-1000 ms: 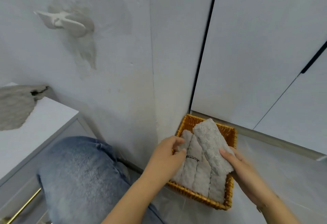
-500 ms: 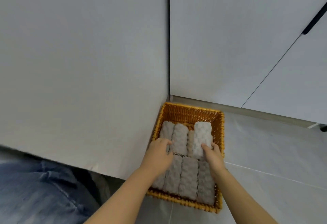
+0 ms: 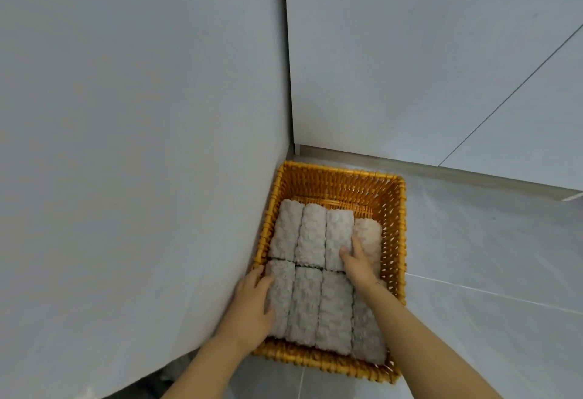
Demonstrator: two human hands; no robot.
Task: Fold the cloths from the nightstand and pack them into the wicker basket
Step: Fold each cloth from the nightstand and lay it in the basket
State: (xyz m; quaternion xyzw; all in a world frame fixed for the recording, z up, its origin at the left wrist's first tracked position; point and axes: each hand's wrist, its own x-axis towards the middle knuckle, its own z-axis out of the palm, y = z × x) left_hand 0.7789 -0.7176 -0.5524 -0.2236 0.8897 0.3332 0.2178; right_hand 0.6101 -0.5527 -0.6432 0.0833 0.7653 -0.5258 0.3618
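An orange wicker basket (image 3: 344, 177) stands on the floor in the corner. Several folded grey cloths lie in it in two rows. The newest cloth (image 3: 369, 241) sits at the right end of the far row, against the basket's right wall. My right hand (image 3: 358, 264) presses down with straight fingers between that cloth and the one beside it (image 3: 337, 234). My left hand (image 3: 252, 307) rests at the basket's left side, its thumb and fingers against the leftmost cloth of the near row (image 3: 280, 297).
A grey wall (image 3: 142, 146) rises right beside the basket on the left. White cabinet doors (image 3: 410, 67) with a plinth stand behind it. Grey tiled floor (image 3: 489, 272) stretches to the right. The nightstand is out of view.
The view has swung from the nightstand to the basket. My right hand has lowered the cloth it carried into the far row's right end. My left hand has slid back to the near row.
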